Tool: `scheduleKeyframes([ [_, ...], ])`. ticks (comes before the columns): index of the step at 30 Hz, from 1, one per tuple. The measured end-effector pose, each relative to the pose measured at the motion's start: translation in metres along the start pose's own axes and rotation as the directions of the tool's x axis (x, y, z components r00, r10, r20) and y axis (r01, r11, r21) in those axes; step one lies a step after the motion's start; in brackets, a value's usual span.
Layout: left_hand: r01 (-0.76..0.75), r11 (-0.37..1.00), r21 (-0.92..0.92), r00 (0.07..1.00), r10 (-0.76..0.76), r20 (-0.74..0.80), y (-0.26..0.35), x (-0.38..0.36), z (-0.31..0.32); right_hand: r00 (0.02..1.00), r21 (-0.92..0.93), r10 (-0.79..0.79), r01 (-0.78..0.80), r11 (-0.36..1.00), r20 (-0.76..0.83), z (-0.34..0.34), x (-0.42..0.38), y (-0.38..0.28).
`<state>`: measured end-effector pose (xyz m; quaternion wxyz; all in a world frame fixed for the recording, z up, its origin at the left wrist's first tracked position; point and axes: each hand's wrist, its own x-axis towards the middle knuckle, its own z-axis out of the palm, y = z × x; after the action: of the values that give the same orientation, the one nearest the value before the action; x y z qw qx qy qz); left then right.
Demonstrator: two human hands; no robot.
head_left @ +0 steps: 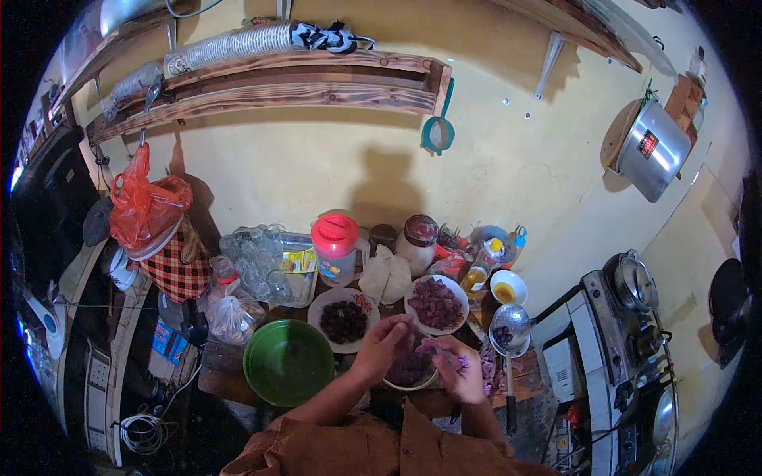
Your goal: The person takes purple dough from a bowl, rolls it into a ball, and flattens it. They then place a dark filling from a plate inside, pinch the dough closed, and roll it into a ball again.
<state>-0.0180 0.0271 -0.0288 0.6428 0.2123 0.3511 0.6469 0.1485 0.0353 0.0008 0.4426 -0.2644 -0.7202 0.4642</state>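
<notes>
My left hand [382, 347] is raised over a bowl [413, 386] of purple pieces, its thumb and fingers pinched together; what lies between them is too small to name. Beside it on the right, my right hand [459, 366] has curled fingers stained purple, with something purple at the fingertips that I cannot make out. Just behind the hands stands a plate of purple cubes [436, 305]. A plate of dark round pieces [344, 320] sits to the left. At the right, a metal strainer [509, 320] holds a few dark pieces.
A green basin [288, 362] stands at the left front. Behind are a tray of glasses [258, 258], a red-lidded pitcher [335, 247], a jar [419, 242], an oil bottle [484, 266] and a small bowl [508, 289]. The stove [607, 317] is at the right.
</notes>
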Motion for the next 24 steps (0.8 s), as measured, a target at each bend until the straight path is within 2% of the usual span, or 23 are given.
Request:
scheduleKeyframes([
  [1,-0.002,0.993,0.121,0.998,-0.006,0.068,0.001,-0.002,-0.005,1.000,0.000,0.000,0.000,1.000,0.000,0.000,0.000,-0.001],
  [2,-0.002,0.993,0.121,0.998,-0.007,0.067,-0.003,0.000,-0.016,0.999,0.028,0.044,-0.045,0.999,0.008,0.000,0.000,-0.003],
  [4,-0.059,0.996,-0.062,0.950,0.075,0.303,-0.003,0.004,-0.028,0.996,0.055,0.089,-0.090,0.994,0.017,0.000,0.000,-0.009],
  [5,-0.060,0.996,-0.061,0.950,0.075,0.303,-0.008,0.002,-0.026,0.996,0.020,0.090,-0.090,0.996,0.016,-0.001,0.001,-0.012],
  [7,-0.168,0.983,-0.078,0.972,0.178,0.151,0.015,-0.022,0.014,0.996,-0.014,0.090,-0.090,0.996,0.014,-0.001,0.001,-0.013],
  [8,-0.168,0.983,-0.077,0.972,0.178,0.151,0.016,-0.021,0.013,0.991,0.002,0.133,-0.133,0.991,0.003,-0.002,0.000,-0.011],
  [9,-0.320,0.937,0.142,0.931,0.283,0.231,0.018,-0.020,0.010,0.984,0.018,0.177,-0.177,0.984,-0.007,-0.002,-0.001,-0.008],
  [10,-0.465,0.819,0.337,0.873,0.359,0.331,0.019,-0.020,0.006,0.984,0.019,0.178,-0.177,0.984,-0.008,-0.001,-0.003,-0.002],
  [11,-0.463,0.819,0.338,0.873,0.358,0.331,0.018,-0.018,0.002,0.973,0.052,0.221,-0.218,0.975,-0.072,0.000,-0.005,0.008],
  [12,-0.465,0.783,0.414,0.873,0.329,0.360,0.017,-0.017,-0.002,0.955,0.088,0.266,-0.256,0.963,-0.135,0.001,-0.006,0.011],
  [13,-0.467,0.739,0.486,0.873,0.299,0.386,0.017,-0.016,-0.004,0.954,0.088,0.267,-0.257,0.963,-0.135,0.004,-0.004,0.011],
  [14,-0.467,0.739,0.486,0.873,0.298,0.385,0.018,-0.015,-0.004,0.956,0.188,0.255,-0.227,0.956,-0.142,0.008,0.001,0.008],
  [15,-0.646,0.525,0.554,0.763,0.426,0.487,0.024,-0.013,-0.001,0.958,0.287,0.244,-0.194,0.938,-0.150,0.012,0.004,0.005],
  [16,-0.772,0.266,0.577,0.621,0.507,0.598,0.028,-0.012,0.002,0.958,0.287,0.245,-0.195,0.938,-0.151,0.014,0.004,0.002],
  [18,-0.761,0.246,0.600,0.629,0.506,0.590,0.030,-0.012,0.004,0.905,0.667,0.419,-0.352,0.657,0.065,0.016,0.003,-0.003],
  [20,-0.749,0.225,0.624,0.637,0.505,0.582,0.033,-0.016,0.006,0.892,0.634,0.442,-0.395,0.665,0.093,0.010,0.001,0.002],
  [22,-0.650,0.455,0.609,0.755,0.480,0.447,0.035,-0.022,0.011,0.877,0.598,0.466,-0.437,0.671,0.119,0.008,0.000,0.004],
  [23,-0.649,0.454,0.610,0.755,0.481,0.446,0.035,-0.019,0.008,0.866,0.620,0.490,-0.437,0.651,0.096,0.008,0.001,0.005],
  [24,-0.729,0.376,0.571,0.676,0.524,0.519,0.035,-0.014,0.003,0.854,0.642,0.515,-0.436,0.631,0.074,0.009,0.001,0.004],
])
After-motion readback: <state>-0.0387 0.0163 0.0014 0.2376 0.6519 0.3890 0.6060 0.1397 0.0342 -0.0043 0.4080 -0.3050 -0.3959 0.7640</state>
